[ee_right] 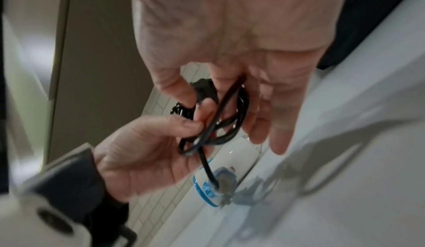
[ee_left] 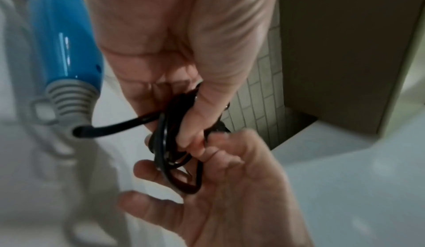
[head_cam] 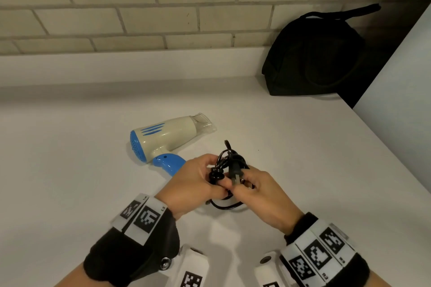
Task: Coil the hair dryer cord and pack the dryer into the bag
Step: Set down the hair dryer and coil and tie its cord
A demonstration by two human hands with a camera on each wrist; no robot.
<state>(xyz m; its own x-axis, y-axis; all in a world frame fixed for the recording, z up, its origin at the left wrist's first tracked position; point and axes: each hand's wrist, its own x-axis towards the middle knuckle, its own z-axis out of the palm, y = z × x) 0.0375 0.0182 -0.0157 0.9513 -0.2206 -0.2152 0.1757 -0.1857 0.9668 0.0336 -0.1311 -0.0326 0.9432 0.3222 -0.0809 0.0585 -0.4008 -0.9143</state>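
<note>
Count, head view:
- Hair dryer (head_cam: 163,138): 1, cream body, blue handle.
- Cord (head_cam: 229,163): 1, black, gathered in several loops; exact loop count cannot be told.
- Plug (head_cam: 234,173): 1, on the cord bundle.
- Bag (head_cam: 312,58): 1, black.
- Hands: 2, left hand (head_cam: 196,184) and right hand (head_cam: 263,196).
- Wrist bands with printed square markers: 2, one per wrist.
- Countertop (head_cam: 70,170): 1, white.
</note>
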